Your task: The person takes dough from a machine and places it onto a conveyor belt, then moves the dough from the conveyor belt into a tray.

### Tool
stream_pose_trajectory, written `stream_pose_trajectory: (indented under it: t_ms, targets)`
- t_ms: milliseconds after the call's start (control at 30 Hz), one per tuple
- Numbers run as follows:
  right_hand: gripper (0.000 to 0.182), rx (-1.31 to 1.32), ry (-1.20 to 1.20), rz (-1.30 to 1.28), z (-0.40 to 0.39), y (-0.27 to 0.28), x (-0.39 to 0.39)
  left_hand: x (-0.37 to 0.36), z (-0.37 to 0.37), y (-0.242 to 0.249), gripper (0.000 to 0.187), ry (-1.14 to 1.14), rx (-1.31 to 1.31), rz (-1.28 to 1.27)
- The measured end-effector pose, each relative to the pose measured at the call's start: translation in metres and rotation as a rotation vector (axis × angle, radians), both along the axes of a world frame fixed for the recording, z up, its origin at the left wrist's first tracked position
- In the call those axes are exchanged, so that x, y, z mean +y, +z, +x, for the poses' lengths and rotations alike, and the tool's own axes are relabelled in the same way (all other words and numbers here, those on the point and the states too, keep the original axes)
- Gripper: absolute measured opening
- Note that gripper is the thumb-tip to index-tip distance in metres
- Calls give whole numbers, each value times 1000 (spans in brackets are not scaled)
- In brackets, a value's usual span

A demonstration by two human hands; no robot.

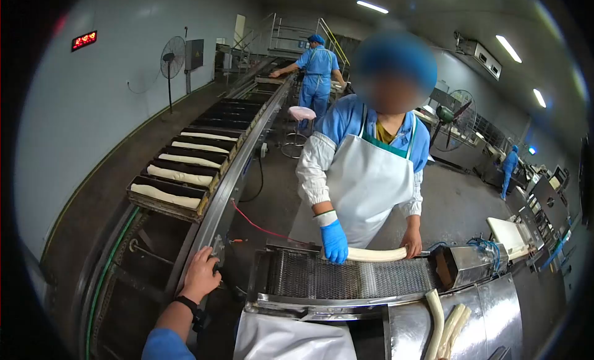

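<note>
My left hand (201, 274), bare and with a dark watch on the wrist, is at the side rail of the long conveyor (238, 180). Its fingers curl by a small black part (216, 266) at the rail, which I cannot make out clearly. My right hand is out of view. Beyond my left hand, a dough strip (166, 196) lies in the nearest of a row of long dark pans. Several pans behind it hold strips too; those farther back look dark inside. To the right, loose dough strips (435, 323) rest on a metal surface (495, 304).
Across the mesh belt (322, 276), a co-worker in a white apron (365, 180) holds a dough strip (376, 255) in both hands, one in a blue glove. Another person in blue (317, 72) stands by the conveyor's far end. A stool (301, 114) and a fan (172, 57) stand nearby.
</note>
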State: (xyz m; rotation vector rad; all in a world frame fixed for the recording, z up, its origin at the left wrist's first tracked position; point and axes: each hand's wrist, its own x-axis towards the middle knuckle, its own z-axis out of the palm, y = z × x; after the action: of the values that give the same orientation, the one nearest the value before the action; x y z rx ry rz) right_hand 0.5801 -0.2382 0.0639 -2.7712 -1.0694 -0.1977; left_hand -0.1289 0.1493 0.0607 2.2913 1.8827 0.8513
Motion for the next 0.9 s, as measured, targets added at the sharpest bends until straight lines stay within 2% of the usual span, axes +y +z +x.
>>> stream_pose_trajectory:
  t_ms: [33,133,167,233,300,367,400,433,467,500,533,567,633,667,700,767,833,900]
  targets:
    - [80,-150,63,115,2,-9,-8,-1,1,2,38,2,7,-3]
    - [112,-112,12,27,11,-6,9,-3,2,0,38,16,19,9]
    - [112,-102,6,7,14,-7,13,-7,3,0,38,9,28,-11]
    - [114,90,-122,-154,12,6,32,-12,4,3,40,10,29,32]
    - [115,135,-144,-153,4,27,51,-16,5,7,42,14,33,37]
    - [117,180,-168,-169,5,25,55,-8,4,3,45,65,-184,-50]
    - [106,135,-202,-102,11,15,60,6,0,4,46,48,-333,27]
    - [98,89,-242,-43,17,8,56,20,-7,25,54,67,-181,135]
    - [98,88,-250,-70,19,11,51,38,1,45,60,-74,-903,221]
    - [113,178,-222,-94,22,15,51,48,-4,69,64,-80,-944,343]
    - [129,264,-193,-107,25,18,50,42,4,112,60,-30,-1230,320]
    - [129,260,-190,-98,28,16,47,32,12,147,58,3,-1163,390]
    - [128,217,-248,-133,28,10,53,42,9,158,56,98,-1235,446]
    - [109,153,-251,-96,5,25,58,56,1,143,57,125,-1303,419]
    - [109,154,-247,-82,12,24,52,49,11,145,61,175,-1265,399]
    - [119,211,-98,-81,31,11,44,26,41,146,64,-27,-918,440]
    - [121,223,-123,-122,26,12,38,7,71,143,66,-247,-929,356]
    - [123,122,-78,-115,28,9,41,4,78,118,68,-173,-726,262]
